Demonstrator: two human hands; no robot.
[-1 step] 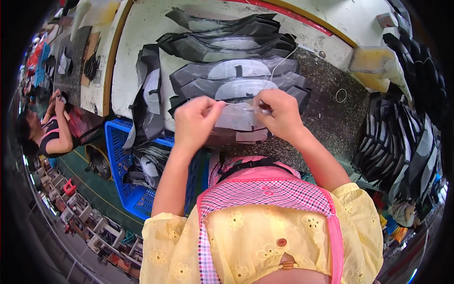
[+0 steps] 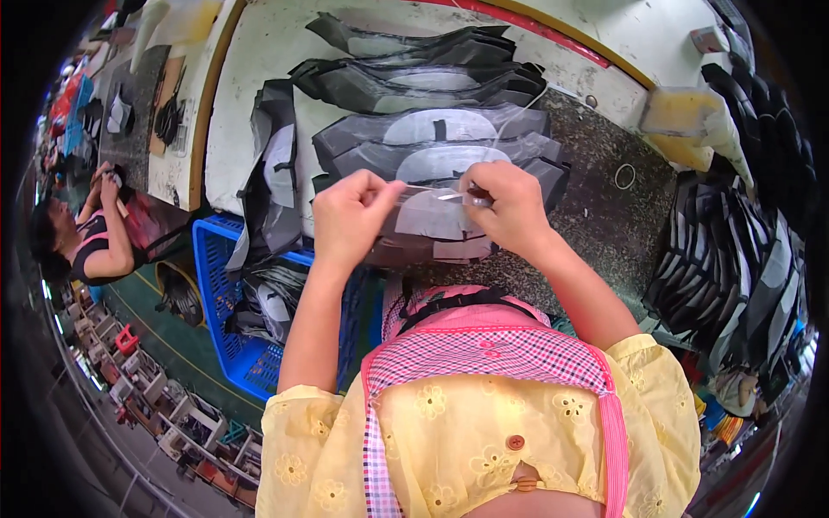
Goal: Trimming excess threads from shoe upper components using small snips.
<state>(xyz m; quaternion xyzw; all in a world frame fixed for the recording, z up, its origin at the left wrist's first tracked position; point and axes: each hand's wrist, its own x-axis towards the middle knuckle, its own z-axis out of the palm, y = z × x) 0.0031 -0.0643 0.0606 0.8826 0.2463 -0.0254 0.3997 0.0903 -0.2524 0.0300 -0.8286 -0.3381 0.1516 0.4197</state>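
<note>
Over the near edge of the worktable (image 2: 609,216), my left hand (image 2: 350,220) is closed, pinching the end of a thin white cord (image 2: 420,186) between thumb and forefinger. The cord stretches across to my right hand (image 2: 508,205), which is closed around a small shiny metal tool (image 2: 477,198); its kind is mostly hidden by the fingers. A pale bright tip pokes out of that fist toward the left. Directly beneath both hands lies a stack of grey and black shaped fabric pieces (image 2: 436,216) with light patches.
More layered dark pieces (image 2: 440,125) lie further back, and another bundle (image 2: 278,168) stands at the left. A blue plastic basket (image 2: 216,298) holds similar pieces. At the right are a yellowish container (image 2: 682,116) and hanging dark bundles (image 2: 712,259). A co-worker (image 2: 99,224) sits far left.
My left hand has shifted slightly left and the cord between my hands looks straighter. The pale tip beside my right hand shows more brightly.
</note>
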